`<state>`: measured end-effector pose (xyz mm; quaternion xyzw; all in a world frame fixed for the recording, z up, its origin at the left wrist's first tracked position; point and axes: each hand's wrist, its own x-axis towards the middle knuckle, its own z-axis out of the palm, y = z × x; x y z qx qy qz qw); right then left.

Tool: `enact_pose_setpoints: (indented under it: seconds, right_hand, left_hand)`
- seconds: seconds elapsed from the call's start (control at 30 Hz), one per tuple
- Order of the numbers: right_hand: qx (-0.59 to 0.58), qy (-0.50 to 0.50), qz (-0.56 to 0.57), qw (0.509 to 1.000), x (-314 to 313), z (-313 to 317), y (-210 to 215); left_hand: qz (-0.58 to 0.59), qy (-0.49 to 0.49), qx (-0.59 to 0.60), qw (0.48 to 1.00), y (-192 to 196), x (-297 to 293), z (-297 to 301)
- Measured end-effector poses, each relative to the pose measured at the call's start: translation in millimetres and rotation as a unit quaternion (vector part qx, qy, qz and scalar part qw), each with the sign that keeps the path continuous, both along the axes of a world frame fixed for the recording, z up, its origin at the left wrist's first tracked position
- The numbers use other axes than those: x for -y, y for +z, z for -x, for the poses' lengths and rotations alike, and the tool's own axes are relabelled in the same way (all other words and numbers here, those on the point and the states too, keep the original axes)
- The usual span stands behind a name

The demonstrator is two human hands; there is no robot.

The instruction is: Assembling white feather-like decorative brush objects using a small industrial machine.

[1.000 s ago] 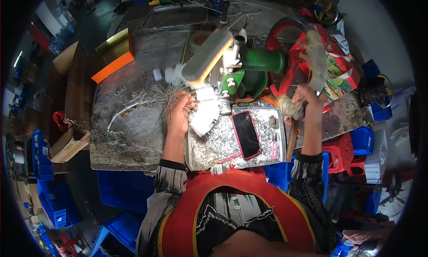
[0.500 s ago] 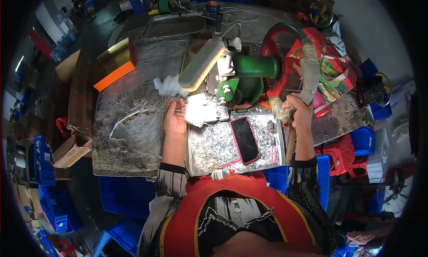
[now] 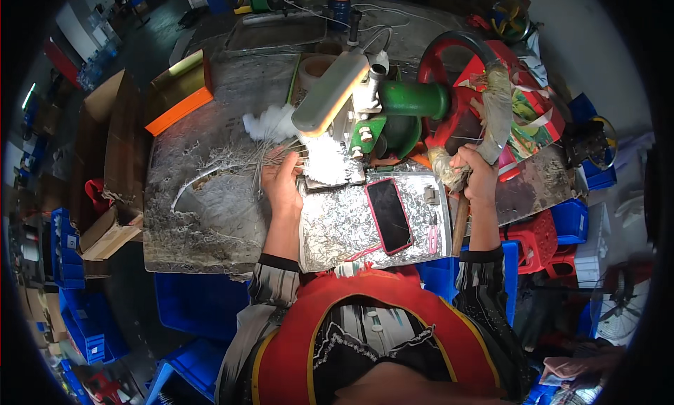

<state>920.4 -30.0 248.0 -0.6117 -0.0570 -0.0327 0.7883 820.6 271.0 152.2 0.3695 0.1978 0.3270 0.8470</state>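
Note:
My left hand (image 3: pixel 283 186) is closed around a bundle of thin pale stems (image 3: pixel 298 162), thumb on top. Their right ends meet a bright white tuft (image 3: pixel 328 165) beside the machine's head, where glare hides the detail. Loose thin wires (image 3: pixel 256 167) and a white fluffy clump (image 3: pixel 270 124) lie just beyond this hand. On the other side, my right hand (image 3: pixel 479 177) grips the wrapped handle (image 3: pixel 442 169) by the red hand wheel (image 3: pixel 430 64). The wheel joins a green hand-cranked machine (image 3: pixel 414 99), with a long lamp (image 3: pixel 331 96) over its working end.
A phone with a pink edge (image 3: pixel 390 215) and a pink cutter (image 3: pixel 432 236) rest on a foil-covered board (image 3: pixel 330 229). An orange-fronted box (image 3: pixel 181 110) and a cardboard carton (image 3: pixel 123 145) stand left. A red printed bag (image 3: pixel 526 117) sits right of the wheel.
My left hand has shifted slightly right, its thumb now over the stems. My right hand stays on the handle. The whole view has moved a little.

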Motion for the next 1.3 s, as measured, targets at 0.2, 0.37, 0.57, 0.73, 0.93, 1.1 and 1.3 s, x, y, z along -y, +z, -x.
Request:
enact_pose_setpoints:
  seconds: [0.2, 0.37, 0.57, 0.73, 0.93, 1.1, 1.3]
  right_hand:
    - [0.018, 0.034, 0.006, 0.999, 5, -4, -3]
    - [-0.010, 0.000, 0.037, 0.999, 2, 0, 19]
    - [-0.071, 0.050, 0.095, 0.992, 6, -12, 59]
    - [-0.068, 0.052, 0.107, 0.991, 3, -15, 68]
    - [0.076, -0.022, 0.110, 0.991, -6, 2, 4]
    - [0.169, 0.064, 0.034, 0.983, -2, -6, -39]
    - [-0.040, 0.028, 0.108, 0.993, 4, -9, 22]
  left_hand:
    - [0.034, 0.035, -0.002, 0.999, 8, 7, -1]
    - [0.018, 0.038, -0.005, 0.999, 7, 4, 1]
    - [0.027, 0.080, -0.005, 0.996, 10, 7, -2]
    - [0.002, 0.063, -0.012, 0.998, 12, 7, -6]
    - [-0.002, 0.054, -0.007, 0.998, 11, 7, -7]
    - [-0.017, 0.002, -0.020, 1.000, 13, 5, -5]
    - [0.017, 0.079, 0.027, 0.996, 6, 11, -13]
